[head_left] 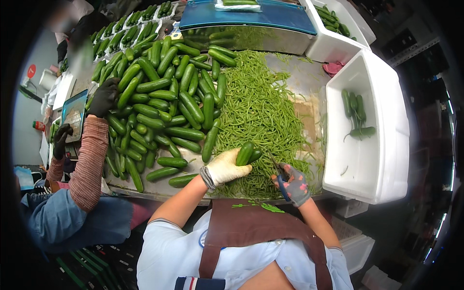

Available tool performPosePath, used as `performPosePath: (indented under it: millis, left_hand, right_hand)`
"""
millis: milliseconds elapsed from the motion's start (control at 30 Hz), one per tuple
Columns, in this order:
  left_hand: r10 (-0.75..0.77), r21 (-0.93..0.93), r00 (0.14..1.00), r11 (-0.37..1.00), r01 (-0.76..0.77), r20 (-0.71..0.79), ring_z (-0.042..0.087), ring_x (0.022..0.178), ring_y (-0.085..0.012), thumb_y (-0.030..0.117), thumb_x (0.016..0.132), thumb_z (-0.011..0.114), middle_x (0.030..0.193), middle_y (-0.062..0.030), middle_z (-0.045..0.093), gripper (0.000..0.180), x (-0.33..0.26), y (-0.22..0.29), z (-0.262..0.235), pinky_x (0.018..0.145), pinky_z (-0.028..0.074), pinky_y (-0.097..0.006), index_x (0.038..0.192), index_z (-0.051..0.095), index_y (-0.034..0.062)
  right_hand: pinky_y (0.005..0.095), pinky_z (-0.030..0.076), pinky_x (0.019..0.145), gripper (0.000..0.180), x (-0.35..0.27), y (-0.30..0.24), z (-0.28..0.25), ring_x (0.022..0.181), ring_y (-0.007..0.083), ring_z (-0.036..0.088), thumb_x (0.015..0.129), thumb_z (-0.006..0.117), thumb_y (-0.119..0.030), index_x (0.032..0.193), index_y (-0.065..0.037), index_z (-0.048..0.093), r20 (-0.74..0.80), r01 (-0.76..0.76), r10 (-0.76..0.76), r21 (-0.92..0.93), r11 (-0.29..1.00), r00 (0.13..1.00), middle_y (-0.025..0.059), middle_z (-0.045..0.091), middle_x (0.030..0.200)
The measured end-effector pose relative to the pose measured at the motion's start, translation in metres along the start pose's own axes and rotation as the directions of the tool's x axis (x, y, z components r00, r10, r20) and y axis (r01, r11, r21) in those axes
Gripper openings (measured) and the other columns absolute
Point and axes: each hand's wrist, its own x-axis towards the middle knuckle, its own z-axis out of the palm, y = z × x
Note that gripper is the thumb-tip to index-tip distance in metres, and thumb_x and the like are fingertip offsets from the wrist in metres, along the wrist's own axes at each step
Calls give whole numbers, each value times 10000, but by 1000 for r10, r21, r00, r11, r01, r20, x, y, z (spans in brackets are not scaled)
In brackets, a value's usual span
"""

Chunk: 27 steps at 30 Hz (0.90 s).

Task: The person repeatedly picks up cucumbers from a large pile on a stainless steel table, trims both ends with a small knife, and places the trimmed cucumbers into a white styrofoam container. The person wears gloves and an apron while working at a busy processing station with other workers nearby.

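My left hand [228, 168], in a white glove with a grey cuff, is closed around two short green cucumbers [245, 153] that stick out past the thumb. My right hand [294, 184], in a grey glove with pink patches, grips a pair of scissors [282, 187]. Their dark handle shows below the fingers, and the thin blades point up toward the cucumbers without visibly touching them. Beneath both hands spreads a thick layer of thin green stems [256, 104]. A large heap of cucumbers [159, 96] covers the table to the left.
At the right edge stands a white foam box [333, 171] with a few cucumbers inside; another foam box [309, 48] is behind it. A blue-topped stand [246, 19] rises at the back. On the left, a co-worker's black-gloved hand [104, 96] touches the heap, near packed trays [130, 36].
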Motion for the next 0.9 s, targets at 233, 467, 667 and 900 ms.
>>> performPosePath:
  millis: [233, 467, 667, 900]
  left_hand:
    - [175, 569, 982, 816, -104, -71, 571, 834, -291, 216, 673, 580, 884, -165, 585, 493, 5, 7, 6, 765, 452, -347, 1145, 499, 97]
    - [213, 675, 974, 729, -110, -72, 566, 893, -303, 299, 665, 572, 932, -178, 583, 582, 1, -7, 8, 807, 445, -367, 1187, 468, 62]
    - [310, 786, 910, 618, 26, -275, 591, 814, -274, 259, 674, 561, 881, -144, 596, 513, 10, 44, -52, 747, 471, -366, 1164, 491, 122]
    - [504, 784, 605, 331, 525, -617, 597, 776, -290, 302, 655, 628, 839, -173, 597, 525, 86, 79, -151, 658, 489, -400, 1089, 487, 42]
  right_hand:
    - [289, 473, 634, 387, 7, 2, -8, 714, 144, 574, 728, 666, -197, 1046, -47, 506, 155, 135, -57, -552, 823, 986, 57, 605, 902]
    - [234, 457, 513, 329, 23, 40, -35, 619, 176, 547, 822, 551, -240, 1071, -41, 469, 304, -335, 223, 391, 857, 926, 155, 550, 934]
    - [203, 407, 383, 316, 37, 70, -48, 533, 136, 467, 883, 455, -289, 1047, -19, 470, 407, -443, 178, 847, 292, 896, 190, 455, 916]
    - [246, 476, 461, 278, 17, 50, -18, 648, 154, 546, 870, 501, -309, 988, -58, 494, 119, -256, 239, 662, 705, 964, 97, 560, 804]
